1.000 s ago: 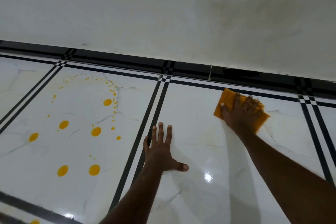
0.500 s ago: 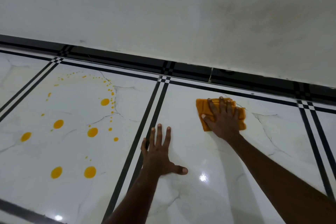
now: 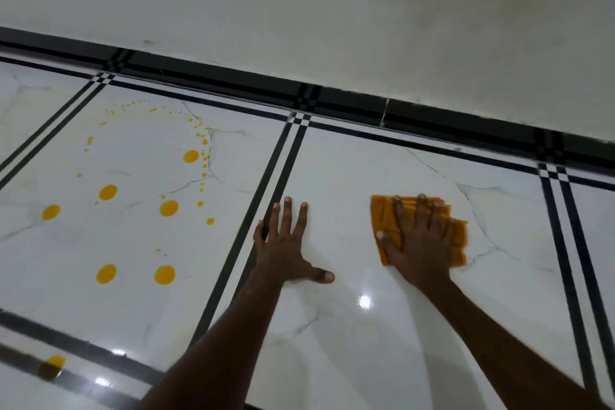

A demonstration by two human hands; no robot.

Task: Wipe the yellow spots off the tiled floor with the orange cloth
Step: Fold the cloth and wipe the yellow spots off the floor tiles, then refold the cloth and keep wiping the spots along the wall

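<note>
Right hand [image 3: 420, 243] is pressing flat on the orange cloth [image 3: 387, 216] for wiping; left hand [image 3: 286, 243] is splayed on the floor [image 3: 366, 359], bracing, yellow spots [image 3: 169, 208] waiting left.

A glossy white marbled tiled floor [image 3: 349, 176] with paired black border lines is seen from above, bounded at the far edge by a black skirting strip [image 3: 432, 116] under a pale wall [image 3: 299, 10]. The right hand [image 3: 421, 243] is laid flat, fingers spread and straight, on the folded orange cloth [image 3: 386, 220], which is pressed against the middle tile. The left hand [image 3: 286, 246] is planted palm-down on the same tile, just beside the double black line [image 3: 266, 210], thumb splayed to the right. Yellow spots [image 3: 168, 208] are scattered over the tile to the left: several large round drops and an arc of small droplets. One further spot [image 3: 53, 363], blurred, is seen on the near black border.
</note>
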